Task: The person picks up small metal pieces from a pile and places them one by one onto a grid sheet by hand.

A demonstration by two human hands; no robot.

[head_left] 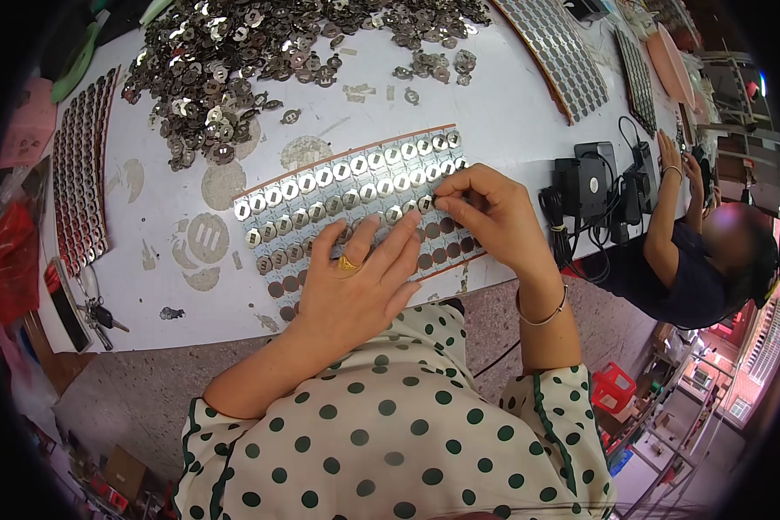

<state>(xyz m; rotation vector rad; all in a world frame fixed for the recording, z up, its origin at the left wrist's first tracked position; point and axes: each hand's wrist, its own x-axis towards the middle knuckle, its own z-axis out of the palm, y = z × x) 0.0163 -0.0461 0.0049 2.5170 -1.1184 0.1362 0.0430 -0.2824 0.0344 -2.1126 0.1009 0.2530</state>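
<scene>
A panel (328, 192) with rows of round spots lies on the white table in front of me. Its far rows bear shiny metal clips with slotted middles; the nearest rows show dark bare discs. My left hand (347, 282), with a gold ring, rests on the panel, fingers spread over the middle and near rows. At the panel's right side, my right hand (494, 217) is closed, thumb and forefinger pinched close above a row of clips. Whatever sits between those fingertips is too small to make out.
A big heap of loose metal clips (243, 61) covers the far side of the table. Similar panels stand at left (82, 173) and far right (559, 56). Black power adapters with cables (581, 186) lie at right, where a co-worker (702, 251) sits. Keys (102, 314) lie at the left edge.
</scene>
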